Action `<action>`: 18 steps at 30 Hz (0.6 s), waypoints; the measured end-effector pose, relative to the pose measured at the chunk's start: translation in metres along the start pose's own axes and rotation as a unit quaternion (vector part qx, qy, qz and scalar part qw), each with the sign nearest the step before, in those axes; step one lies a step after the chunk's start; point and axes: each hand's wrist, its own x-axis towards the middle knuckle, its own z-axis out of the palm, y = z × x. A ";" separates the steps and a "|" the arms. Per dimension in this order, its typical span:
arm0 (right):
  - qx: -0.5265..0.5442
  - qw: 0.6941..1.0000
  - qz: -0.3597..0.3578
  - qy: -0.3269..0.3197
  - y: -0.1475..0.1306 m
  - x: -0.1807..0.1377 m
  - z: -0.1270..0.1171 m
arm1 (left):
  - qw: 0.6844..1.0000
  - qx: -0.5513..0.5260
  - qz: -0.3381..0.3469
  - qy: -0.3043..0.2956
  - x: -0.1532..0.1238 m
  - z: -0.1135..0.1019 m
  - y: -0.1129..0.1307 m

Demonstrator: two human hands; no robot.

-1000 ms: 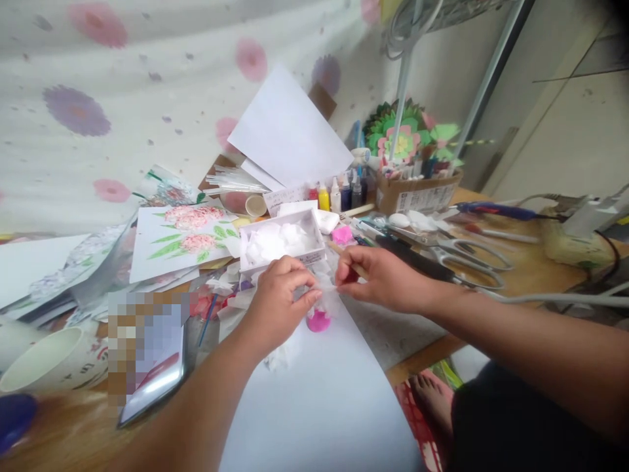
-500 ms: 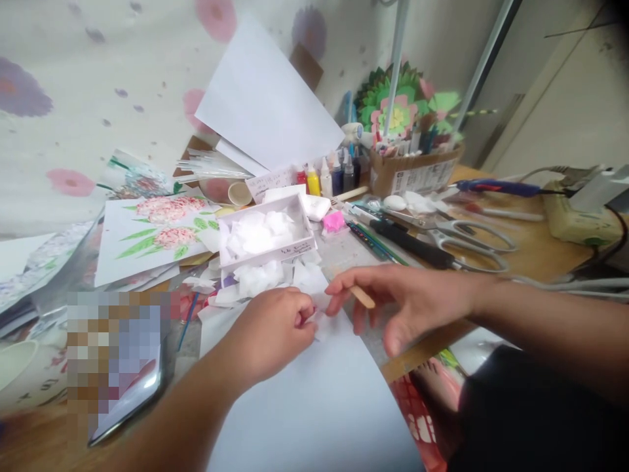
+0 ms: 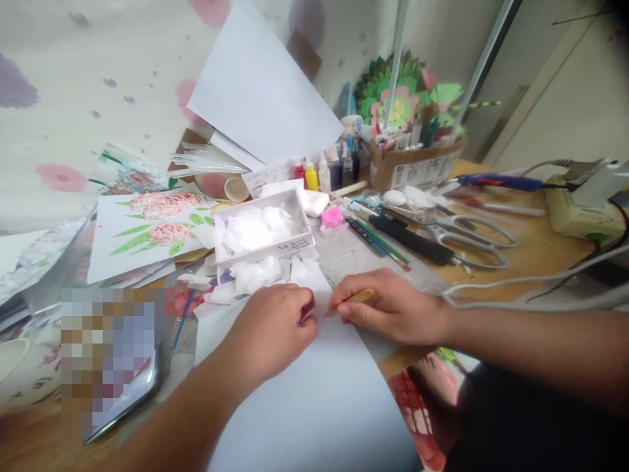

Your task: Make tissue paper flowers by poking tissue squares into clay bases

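Observation:
My left hand (image 3: 272,328) is curled over the far part of a large white sheet of paper (image 3: 309,406), thumb and fingers drawn together. Whatever lies between those fingertips is too small and hidden to make out. Just to its right, my right hand (image 3: 398,311) pinches a thin wooden craft stick (image 3: 364,295), whose tip points toward the left hand above the paper. Beyond the hands, several torn white pieces (image 3: 258,274) lie in front of a shallow white box (image 3: 301,241) filled with more of them.
A phone (image 3: 125,387) leans at the left, near a paper cup (image 3: 29,373). A flower picture (image 3: 108,229) lies behind. On the right are scissors (image 3: 472,239), pencils (image 3: 376,236), a pink lump (image 3: 332,217), paint bottles (image 3: 311,176), a cardboard box (image 3: 417,172) and cables (image 3: 531,305).
My right hand has turned over and its spread fingers have closed round the craft stick, near the left hand. The left hand stays almost in place.

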 end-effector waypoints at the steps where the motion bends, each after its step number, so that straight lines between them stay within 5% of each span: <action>1: -0.010 1.000 -0.012 0.008 0.001 0.000 0.003 | 1.000 0.001 0.003 0.002 0.000 0.000 0.000; 6: -0.038 0.998 -0.049 0.011 0.003 0.000 0.008 | 1.000 -0.001 0.014 0.004 0.002 -0.001 0.001; 18: -0.037 0.999 0.023 0.004 0.011 0.008 0.013 | 0.999 -0.043 -0.017 0.005 0.003 -0.003 -0.005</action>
